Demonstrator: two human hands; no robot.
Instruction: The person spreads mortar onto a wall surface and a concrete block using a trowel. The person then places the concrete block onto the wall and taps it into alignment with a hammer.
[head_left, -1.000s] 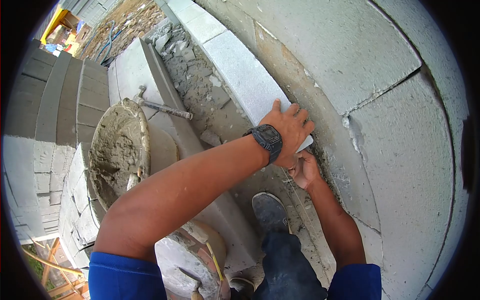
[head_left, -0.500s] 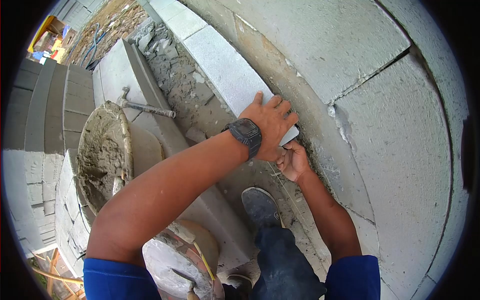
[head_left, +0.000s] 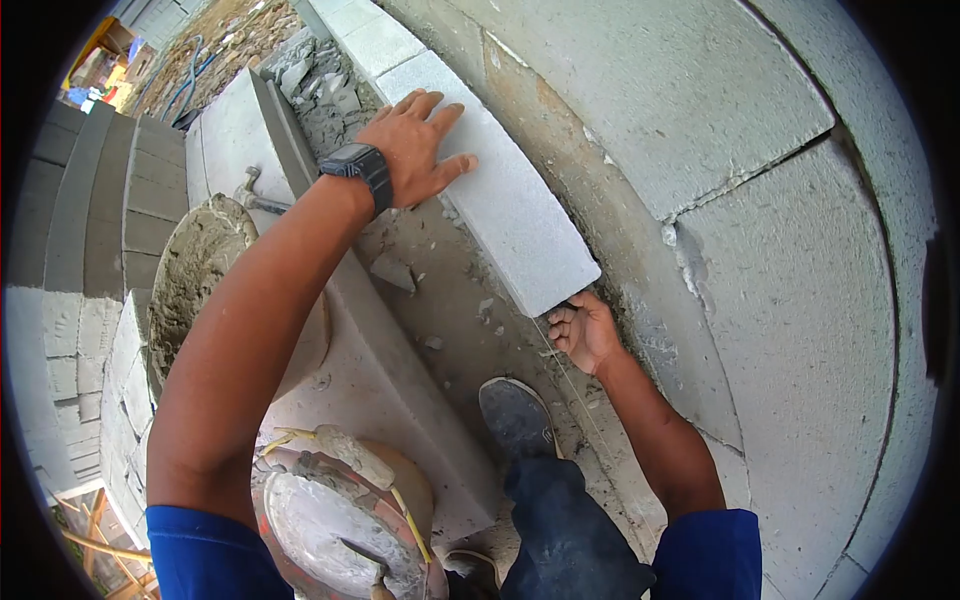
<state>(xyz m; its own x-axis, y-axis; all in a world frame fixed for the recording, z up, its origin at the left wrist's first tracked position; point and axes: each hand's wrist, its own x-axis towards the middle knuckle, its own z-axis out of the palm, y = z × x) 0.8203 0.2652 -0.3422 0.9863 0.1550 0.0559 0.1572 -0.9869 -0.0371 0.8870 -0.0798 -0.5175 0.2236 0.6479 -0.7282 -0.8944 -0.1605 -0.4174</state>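
Observation:
A long pale grey concrete block (head_left: 510, 205) lies in a row along the base of the wall. My left hand (head_left: 415, 150), a black watch on its wrist, rests with fingers spread on the block's top and inner edge. Just below the block's near end is my right hand (head_left: 583, 332), palm up, its fingers curled in. Something small and dark shows at those fingertips, partly hidden under the block's corner; I cannot make it out. A thin string (head_left: 572, 385) runs from the block's end toward my feet.
A bucket of wet mortar (head_left: 205, 270) stands left, beside a hammer (head_left: 262, 204) partly behind my arm. Nearer, another bucket (head_left: 335, 530) carries a trowel (head_left: 365, 560). Large block walling (head_left: 800, 320) rises on the right. Rubble (head_left: 320, 85) fills the far gap.
My left hand has slid away from the block's near end, up along it and leftward, uncovering that end. My right hand stays nearly in place at the corner.

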